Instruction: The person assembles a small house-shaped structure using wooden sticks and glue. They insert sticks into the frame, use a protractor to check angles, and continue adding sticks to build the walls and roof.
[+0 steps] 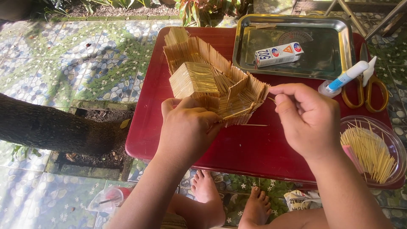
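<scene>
A model built of many glued wooden toothpicks (207,76) stands on a dark red low table (254,148). My left hand (186,127) grips the model's near lower edge and steadies it. My right hand (307,116) is pinched shut on a single toothpick (271,100), whose tip touches the model's right end. One loose toothpick (254,125) lies on the table just below the model.
A steel tray (339,38) with a small white glue box (278,54) sits at the back. A glue tube (345,77) and yellow-handled scissors (373,89) lie at the right. A clear bowl (392,144) holds several toothpicks. A tree trunk (46,127) lies left; my bare feet (229,197) are under the table.
</scene>
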